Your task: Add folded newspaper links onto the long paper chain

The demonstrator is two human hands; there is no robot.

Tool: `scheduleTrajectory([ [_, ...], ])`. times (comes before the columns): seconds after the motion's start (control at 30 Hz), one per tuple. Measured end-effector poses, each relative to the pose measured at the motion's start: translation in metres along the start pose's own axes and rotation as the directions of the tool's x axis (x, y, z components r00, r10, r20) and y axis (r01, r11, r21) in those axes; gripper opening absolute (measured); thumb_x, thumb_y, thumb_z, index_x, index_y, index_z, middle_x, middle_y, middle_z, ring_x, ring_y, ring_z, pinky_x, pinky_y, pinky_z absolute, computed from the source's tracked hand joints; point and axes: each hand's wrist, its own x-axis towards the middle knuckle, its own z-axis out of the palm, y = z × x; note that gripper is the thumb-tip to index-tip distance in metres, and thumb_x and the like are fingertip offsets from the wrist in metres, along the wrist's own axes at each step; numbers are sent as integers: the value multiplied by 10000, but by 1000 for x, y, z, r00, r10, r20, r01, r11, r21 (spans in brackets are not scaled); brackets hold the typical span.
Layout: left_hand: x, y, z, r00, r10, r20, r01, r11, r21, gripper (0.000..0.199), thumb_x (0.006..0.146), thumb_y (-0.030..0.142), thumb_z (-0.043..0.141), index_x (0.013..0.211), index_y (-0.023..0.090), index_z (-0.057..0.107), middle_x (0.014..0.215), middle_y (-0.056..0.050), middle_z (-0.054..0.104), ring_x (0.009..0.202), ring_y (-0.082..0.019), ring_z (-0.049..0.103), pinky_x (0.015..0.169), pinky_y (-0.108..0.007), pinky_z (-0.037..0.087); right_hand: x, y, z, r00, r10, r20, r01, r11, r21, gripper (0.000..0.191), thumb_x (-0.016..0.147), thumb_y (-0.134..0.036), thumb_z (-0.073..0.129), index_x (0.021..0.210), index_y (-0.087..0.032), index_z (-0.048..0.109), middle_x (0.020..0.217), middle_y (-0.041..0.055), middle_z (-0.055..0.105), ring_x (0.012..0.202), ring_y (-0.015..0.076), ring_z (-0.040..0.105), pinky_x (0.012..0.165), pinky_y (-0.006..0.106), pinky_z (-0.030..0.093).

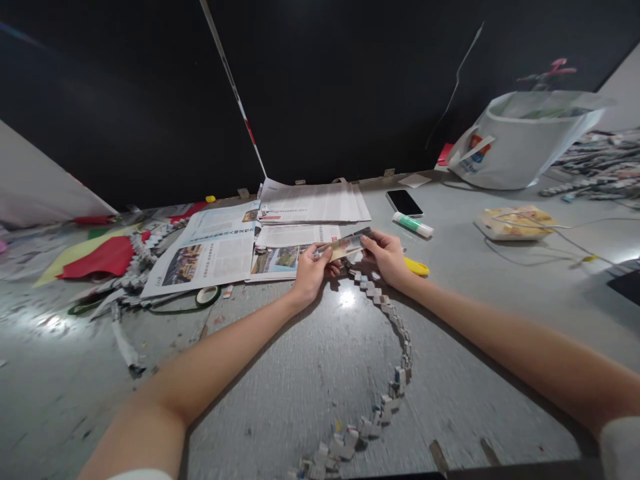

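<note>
Between both hands a strip of newspaper (349,246) is held stretched slightly slantwise over the table. My left hand (314,272) pinches its left end, and my right hand (387,257) grips the right end, with the fingers of both hands closed. Below them a chain of folded newspaper links (401,373) curves across the table toward the front edge. Its upper end lies just under my hands; whether it joins the strip I cannot tell. Printed newspaper sheets (220,248) lie beyond my left hand. A yellow object (416,267), partly hidden, sits beside my right wrist.
A glue stick (413,225) and a phone (405,203) lie beyond my right hand. Farther right are a wrapped package (517,222) and a white bag (520,143). At left are a roll of tape (208,296), red paper (100,257) and more folded paper chain (145,250). A dark wall (350,87) stands behind.
</note>
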Motion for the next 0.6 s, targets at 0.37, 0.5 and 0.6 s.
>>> scheduleTrajectory([
  [0.37,-8,9,5,999,22,37,-19,996,-90,257,819,274,788,1017,187,648,774,-42,769,602,-133,682,610,-248,555,3,1,4,999,15,-46,-4,977,213,91,862,-327,672,923,-260,682,650,-24,553,555,150,427,532,301,309],
  [0.5,-10,12,2,994,13,109,4,987,-159,110,765,242,682,836,166,647,812,-101,788,647,-160,705,675,-289,581,3,1,3,999,21,-47,-10,973,231,39,847,-291,640,852,-253,635,669,-16,557,560,148,430,537,300,289],
  [0.6,-9,15,-2,980,-17,199,55,981,-185,163,786,312,650,866,171,634,822,-137,801,667,-209,732,683,-321,582,2,2,2,999,-14,-29,19,981,194,25,856,-272,621,852,-250,634,715,-8,586,573,147,424,550,303,298],
])
